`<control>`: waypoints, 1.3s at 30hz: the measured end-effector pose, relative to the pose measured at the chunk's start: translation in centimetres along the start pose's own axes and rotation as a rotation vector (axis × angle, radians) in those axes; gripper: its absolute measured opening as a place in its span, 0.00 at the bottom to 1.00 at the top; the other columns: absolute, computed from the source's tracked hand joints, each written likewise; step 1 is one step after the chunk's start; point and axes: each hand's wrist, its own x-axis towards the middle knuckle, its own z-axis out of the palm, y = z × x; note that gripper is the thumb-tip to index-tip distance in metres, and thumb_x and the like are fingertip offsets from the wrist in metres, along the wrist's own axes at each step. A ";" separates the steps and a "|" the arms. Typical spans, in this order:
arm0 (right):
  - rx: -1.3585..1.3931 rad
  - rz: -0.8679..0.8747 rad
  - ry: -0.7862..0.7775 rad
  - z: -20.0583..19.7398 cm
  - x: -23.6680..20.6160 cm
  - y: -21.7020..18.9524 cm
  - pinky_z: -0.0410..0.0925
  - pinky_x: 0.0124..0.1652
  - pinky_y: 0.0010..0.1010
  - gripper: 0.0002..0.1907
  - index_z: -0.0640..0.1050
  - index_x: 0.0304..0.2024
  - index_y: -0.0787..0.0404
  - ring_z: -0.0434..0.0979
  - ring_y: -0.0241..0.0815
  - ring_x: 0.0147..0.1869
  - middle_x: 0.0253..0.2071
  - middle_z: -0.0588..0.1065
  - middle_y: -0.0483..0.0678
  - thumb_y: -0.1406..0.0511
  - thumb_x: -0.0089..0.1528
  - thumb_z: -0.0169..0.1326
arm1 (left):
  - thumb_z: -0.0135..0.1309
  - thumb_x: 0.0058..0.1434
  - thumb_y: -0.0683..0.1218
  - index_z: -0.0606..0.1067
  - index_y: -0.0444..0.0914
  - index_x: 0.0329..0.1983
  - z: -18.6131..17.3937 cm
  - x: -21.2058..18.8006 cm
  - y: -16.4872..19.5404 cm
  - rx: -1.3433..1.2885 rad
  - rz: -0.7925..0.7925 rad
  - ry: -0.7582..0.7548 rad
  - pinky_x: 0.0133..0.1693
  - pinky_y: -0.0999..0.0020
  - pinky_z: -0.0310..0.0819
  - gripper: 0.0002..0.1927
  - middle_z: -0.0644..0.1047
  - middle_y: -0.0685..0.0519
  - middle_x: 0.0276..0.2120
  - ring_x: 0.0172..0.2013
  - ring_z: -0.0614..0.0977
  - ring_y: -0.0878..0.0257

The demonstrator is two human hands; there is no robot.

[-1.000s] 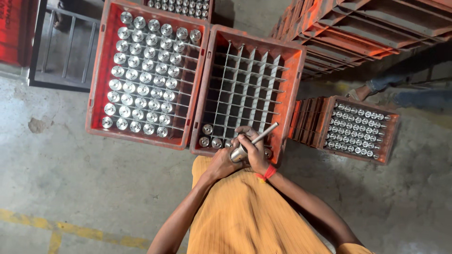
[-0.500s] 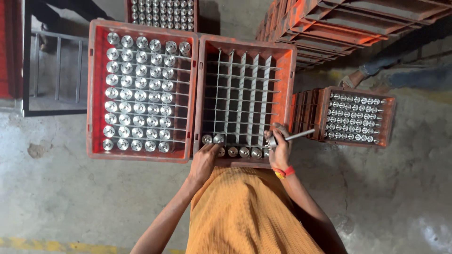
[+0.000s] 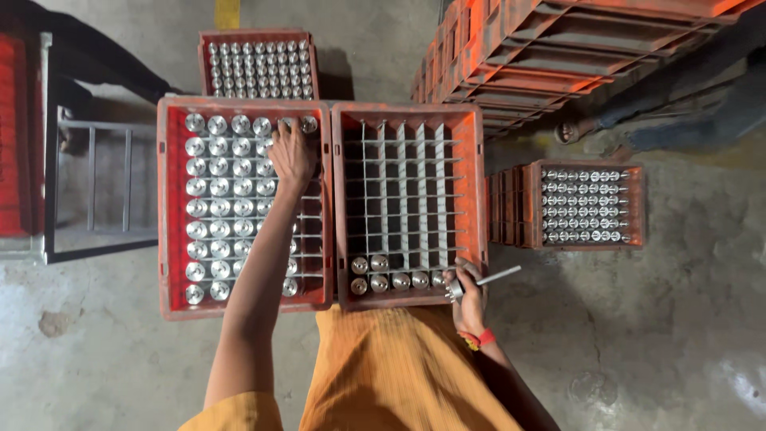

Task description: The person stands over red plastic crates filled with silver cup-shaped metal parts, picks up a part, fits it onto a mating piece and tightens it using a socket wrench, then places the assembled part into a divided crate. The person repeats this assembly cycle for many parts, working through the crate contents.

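Orange crates (image 3: 471, 48) stacked beyond hands

Factory or warehouse floor
Red plastic crates (image 3: 243, 307) of round metal parts (image 3: 217, 187) are set out on stained concrete floor (image 3: 104, 351) beside stacked orange crates (image 3: 558, 56).

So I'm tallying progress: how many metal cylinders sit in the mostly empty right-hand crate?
7 visible in the right-hand crate: two in the second row from the near edge, five along the nearest row. The right hand may hide another.
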 end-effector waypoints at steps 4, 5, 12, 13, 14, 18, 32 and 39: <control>-0.006 0.009 0.023 -0.2 -0.9 -0.3 0.73 0.44 0.31 0.13 0.77 0.52 0.69 0.78 0.40 0.39 0.37 0.77 0.52 0.73 0.66 0.49 | 0.61 0.48 0.39 0.77 0.34 0.49 0.2 1.9 1.0 0.000 -0.073 -0.104 0.35 0.48 0.77 0.22 0.78 0.40 0.44 0.40 0.81 0.43; 0.000 -0.004 0.014 -0.6 -1.0 -0.3 0.73 0.44 0.31 0.12 0.76 0.52 0.69 0.79 0.40 0.39 0.38 0.77 0.52 0.74 0.66 0.49 | 0.60 0.51 0.38 0.77 0.36 0.48 0.0 2.2 0.9 -0.006 -0.064 -0.161 0.37 0.50 0.78 0.19 0.79 0.42 0.44 0.40 0.81 0.45; -0.034 0.039 0.034 -4.0 -0.7 -0.3 0.74 0.46 0.31 0.13 0.77 0.53 0.69 0.80 0.41 0.41 0.42 0.78 0.52 0.72 0.66 0.50 | 0.71 0.58 0.53 0.79 0.40 0.46 -4.3 -2.0 -2.1 -0.313 0.178 0.053 0.49 0.51 0.77 0.19 0.80 0.50 0.36 0.38 0.80 0.60; -0.051 0.054 0.046 -4.0 -0.6 -0.3 0.74 0.45 0.30 0.13 0.77 0.52 0.69 0.80 0.41 0.41 0.43 0.79 0.52 0.72 0.66 0.50 | 0.71 0.60 0.52 0.77 0.39 0.46 -4.8 -3.6 -2.0 -0.498 0.162 0.103 0.50 0.53 0.78 0.20 0.80 0.49 0.38 0.42 0.81 0.60; -0.063 0.079 0.031 -3.7 -0.4 -0.2 0.73 0.44 0.30 0.14 0.77 0.52 0.68 0.81 0.41 0.41 0.43 0.79 0.51 0.72 0.65 0.50 | 0.70 0.61 0.52 0.75 0.37 0.47 -5.2 -5.2 -1.8 -0.677 0.145 0.161 0.51 0.55 0.80 0.20 0.80 0.47 0.40 0.45 0.81 0.60; -0.112 0.127 -0.068 0.0 0.3 0.0 0.71 0.40 0.29 0.13 0.77 0.53 0.67 0.81 0.41 0.40 0.42 0.79 0.49 0.71 0.65 0.51 | 0.66 0.52 0.53 0.70 0.38 0.39 -2.0 -13.9 3.7 -1.340 -0.680 -0.456 0.25 0.61 0.77 0.21 0.74 0.52 0.22 0.22 0.79 0.61; -0.272 0.108 -0.544 8.9 -0.4 -4.0 0.70 0.44 0.27 0.09 0.76 0.49 0.64 0.76 0.36 0.41 0.30 0.74 0.45 0.68 0.68 0.50 | 0.69 0.46 0.49 0.80 0.37 0.47 -0.8 -28.6 13.1 -0.759 -0.385 -0.812 0.45 0.55 0.78 0.24 0.84 0.41 0.37 0.41 0.86 0.47; -0.207 0.225 -0.552 6.0 1.6 -2.7 0.71 0.46 0.29 0.09 0.76 0.49 0.66 0.76 0.37 0.39 0.29 0.74 0.46 0.70 0.67 0.50 | 0.66 0.49 0.50 0.78 0.34 0.49 -0.6 -28.6 13.6 -0.906 -0.321 -0.855 0.46 0.55 0.79 0.26 0.83 0.39 0.38 0.42 0.86 0.46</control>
